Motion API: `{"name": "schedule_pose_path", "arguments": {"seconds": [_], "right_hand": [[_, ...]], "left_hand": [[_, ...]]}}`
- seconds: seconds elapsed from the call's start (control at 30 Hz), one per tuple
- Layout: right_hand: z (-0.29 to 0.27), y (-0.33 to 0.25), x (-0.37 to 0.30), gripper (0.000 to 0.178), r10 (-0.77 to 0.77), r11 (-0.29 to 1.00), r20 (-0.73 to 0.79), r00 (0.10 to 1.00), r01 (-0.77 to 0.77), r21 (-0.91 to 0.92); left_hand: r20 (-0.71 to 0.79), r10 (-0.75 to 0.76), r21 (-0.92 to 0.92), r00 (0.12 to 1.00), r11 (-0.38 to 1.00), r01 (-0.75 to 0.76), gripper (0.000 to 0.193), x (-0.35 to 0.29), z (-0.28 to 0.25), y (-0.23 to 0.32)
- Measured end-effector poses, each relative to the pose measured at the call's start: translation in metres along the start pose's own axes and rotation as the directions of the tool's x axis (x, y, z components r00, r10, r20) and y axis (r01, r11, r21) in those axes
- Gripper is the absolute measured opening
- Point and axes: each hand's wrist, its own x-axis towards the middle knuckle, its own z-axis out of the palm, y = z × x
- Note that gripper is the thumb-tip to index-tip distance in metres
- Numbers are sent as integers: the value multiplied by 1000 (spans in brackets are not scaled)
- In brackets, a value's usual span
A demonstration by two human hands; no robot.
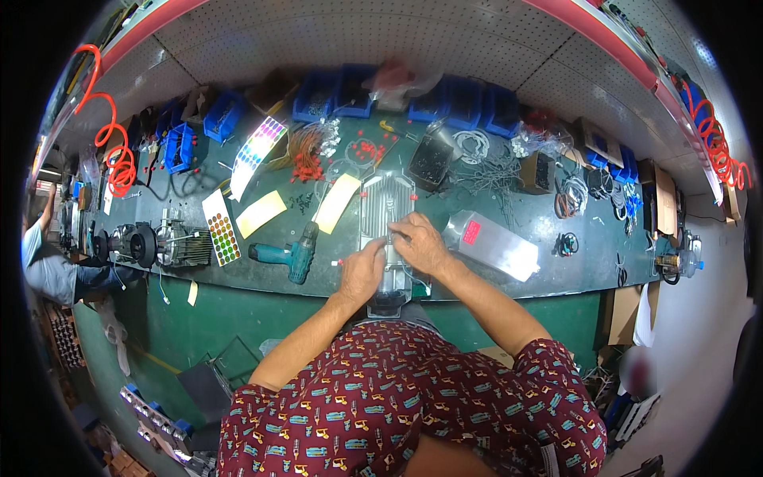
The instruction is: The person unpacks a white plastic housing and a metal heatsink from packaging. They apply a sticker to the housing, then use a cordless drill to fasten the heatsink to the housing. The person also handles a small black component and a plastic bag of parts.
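In front of me a finned grey metal housing (387,199) lies lengthwise on the workbench, its near end at the front edge. My left hand (363,273) rests at the housing's left side, its fingers closed near the middle. Over the right side, my right hand (420,245) has thumb and fingers pinched together close to the left fingertips. Whatever lies between the fingers is too small to make out. Red pieces show at the housing's far corners. A teal cordless drill (290,254) lies to the left. To the right is a clear plastic-wrapped block with a red label (472,232).
Yellow paper sheets (337,203) and sticker sheets (221,228) lie left of the housing. Blue parts bins (464,103) line the back. A black box of screws (431,161) and cable bundles (572,195) sit to the right. Motors (181,242) stand far left, near another person (49,262).
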Motion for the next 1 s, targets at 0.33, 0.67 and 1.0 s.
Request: {"name": "schedule_pose_path", "arguments": {"seconds": [0.33, 0.67, 1.0], "right_hand": [[3, 2, -1, 42, 341, 889, 87, 936, -352, 292], [13, 5, -4, 30, 476, 857, 41, 879, -473, 206], [13, -4, -2, 27, 508, 852, 12, 861, -504, 142]], "left_hand": [[185, -12, 248, 983, 968, -35, 29, -8, 3, 14], [233, 32, 276, 972, 956, -98, 13, -11, 10, 5], [269, 96, 291, 958, 940, -175, 15, -15, 6, 5]]}}
